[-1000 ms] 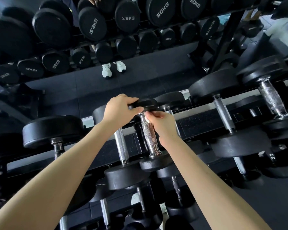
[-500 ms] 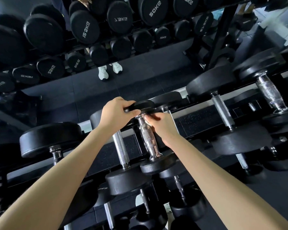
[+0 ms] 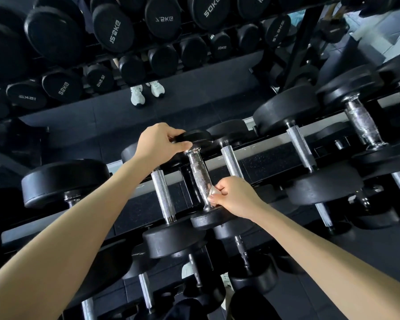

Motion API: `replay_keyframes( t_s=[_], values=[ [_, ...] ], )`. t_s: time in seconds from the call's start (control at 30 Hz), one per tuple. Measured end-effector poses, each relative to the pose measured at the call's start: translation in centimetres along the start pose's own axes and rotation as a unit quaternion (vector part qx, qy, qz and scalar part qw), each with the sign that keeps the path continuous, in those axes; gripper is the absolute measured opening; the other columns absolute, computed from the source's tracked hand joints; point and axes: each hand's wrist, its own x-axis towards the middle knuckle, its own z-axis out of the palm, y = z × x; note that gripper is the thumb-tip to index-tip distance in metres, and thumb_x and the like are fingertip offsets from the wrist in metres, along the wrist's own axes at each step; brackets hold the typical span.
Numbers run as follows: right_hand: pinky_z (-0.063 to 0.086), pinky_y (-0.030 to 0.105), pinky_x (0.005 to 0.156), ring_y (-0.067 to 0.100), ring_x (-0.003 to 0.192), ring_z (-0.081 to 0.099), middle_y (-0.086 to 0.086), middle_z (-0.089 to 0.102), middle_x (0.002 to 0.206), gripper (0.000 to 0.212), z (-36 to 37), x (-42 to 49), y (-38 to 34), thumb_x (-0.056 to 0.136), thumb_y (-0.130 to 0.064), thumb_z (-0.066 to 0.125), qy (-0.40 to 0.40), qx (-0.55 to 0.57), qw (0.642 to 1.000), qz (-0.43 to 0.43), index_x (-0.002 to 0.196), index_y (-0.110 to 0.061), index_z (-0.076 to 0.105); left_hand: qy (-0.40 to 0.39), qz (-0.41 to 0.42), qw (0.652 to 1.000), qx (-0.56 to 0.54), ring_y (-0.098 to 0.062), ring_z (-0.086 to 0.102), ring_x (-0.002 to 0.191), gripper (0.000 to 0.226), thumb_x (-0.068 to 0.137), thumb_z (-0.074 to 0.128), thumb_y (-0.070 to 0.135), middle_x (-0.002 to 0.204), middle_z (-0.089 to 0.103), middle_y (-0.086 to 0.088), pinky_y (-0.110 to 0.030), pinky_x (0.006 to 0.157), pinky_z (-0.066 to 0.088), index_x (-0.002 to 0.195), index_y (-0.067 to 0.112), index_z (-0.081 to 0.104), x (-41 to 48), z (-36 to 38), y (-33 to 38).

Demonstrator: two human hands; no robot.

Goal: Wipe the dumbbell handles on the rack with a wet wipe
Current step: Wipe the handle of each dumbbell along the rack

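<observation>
Right, my L hand (image 3: pixel 158 144) curls over the far black rubber head (image 3: pixel 198 136) of the small dumbbell, gripping it. My R hand (image 3: pixel 233 197) pinches the crumpled white wet wipe (image 3: pixel 214 191) against the shiny knurled chrome handle (image 3: pixel 200 176), near its lower end. One matte steel handle (image 3: pixel 163 195) sits under my L wrist and another (image 3: pixel 231 160) just above my R hand. The grey rack rail (image 3: pixel 270 145) runs behind.

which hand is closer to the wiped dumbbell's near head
Right. The right hand holds the wet wipe on the handle just above the near head; the left hand grips the far head.
</observation>
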Motion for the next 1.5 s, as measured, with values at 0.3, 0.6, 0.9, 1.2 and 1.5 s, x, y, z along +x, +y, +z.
replay_keyframes(
  t_s=[0.3, 0.6, 0.9, 1.2, 1.5],
  values=[
    [0.030, 0.015, 0.046, 0.001, 0.042, 0.040, 0.003, 0.053, 0.050, 0.029, 0.0, 0.6, -3.0, 0.084, -0.020, 0.067, 0.198, 0.144, 0.969, 0.023, 0.064, 0.000, 0.061, -0.081, 0.062, 0.987, 0.128, -0.017, 0.056, 0.113, 0.051, 0.085, 0.061, 0.046, 0.122, 0.062, 0.006, -0.028, 0.089, 0.044, 0.133, 0.033, 0.052, 1.8, -0.6, 0.7],
    [0.026, 0.020, 0.044, 0.009, 0.042, 0.035, -0.003, 0.041, 0.046, 0.045, 0.1, -0.4, -1.9, 0.082, -0.039, 0.068, 0.080, -0.049, 0.993, 0.071, 0.054, -0.010, 0.048, -0.095, 0.081, 0.980, 0.155, -0.020, 0.059, 0.107, 0.039, 0.086, 0.060, 0.041, 0.109, 0.066, 0.006, -0.032, 0.083, 0.049, 0.123, 0.030, 0.060, 2.1, -0.4, 1.9],
    [0.054, 0.032, 0.055, 0.021, 0.063, 0.063, 0.011, 0.063, 0.081, 0.025, -1.2, 3.7, -0.7, 0.096, 0.003, 0.036, -0.154, 0.466, 0.849, 0.195, 0.089, -0.009, 0.057, -0.094, 0.154, 0.955, 0.234, -0.023, 0.060, 0.088, 0.022, 0.083, 0.060, 0.030, 0.085, 0.064, 0.005, -0.028, 0.065, 0.039, 0.103, 0.025, 0.065, 3.2, 0.5, 2.6],
    [0.054, 0.036, 0.061, 0.023, 0.065, 0.062, 0.012, 0.064, 0.075, 0.019, -1.4, 3.6, -1.8, 0.095, 0.001, 0.043, -0.087, 0.454, 0.858, 0.223, 0.089, -0.005, 0.060, -0.025, 0.119, 0.993, 0.005, -0.013, 0.064, 0.097, 0.044, 0.081, 0.071, 0.022, 0.104, 0.072, 0.006, -0.027, 0.089, 0.047, 0.123, 0.029, 0.061, 0.8, 0.6, -0.6],
    [0.028, 0.012, 0.040, 0.000, 0.039, 0.033, -0.006, 0.041, 0.057, 0.020, 0.3, 0.4, -3.0, 0.100, -0.024, 0.041, 0.040, 0.327, 0.941, 0.070, 0.101, -0.025, 0.060, -0.063, 0.042, 0.996, -0.051, -0.007, 0.063, 0.095, 0.042, 0.089, 0.061, 0.037, 0.114, 0.065, 0.017, -0.017, 0.080, 0.043, 0.131, 0.039, 0.053, 0.3, 0.1, -1.3]
  ],
)
